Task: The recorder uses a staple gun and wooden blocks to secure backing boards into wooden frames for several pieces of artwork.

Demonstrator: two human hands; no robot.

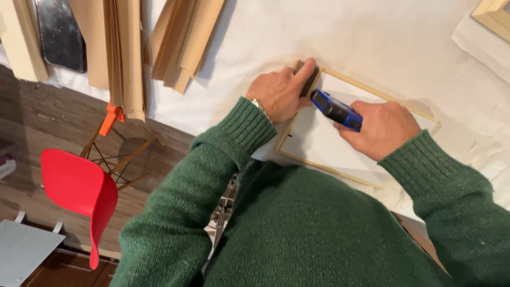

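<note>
Wooden frame (340, 165) lies under both hands, right hand (383, 129) gripping blue stapler (336, 109).

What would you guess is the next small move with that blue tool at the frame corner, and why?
Probably press the blue tool down at the corner: its nose already points there, the right hand grips it, and the left hand pins the wooden frame on the white cloth.

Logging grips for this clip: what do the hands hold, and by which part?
The right hand grips a blue and black tool by its rear body. The left hand presses a dark piece at the wooden frame corner.
</note>
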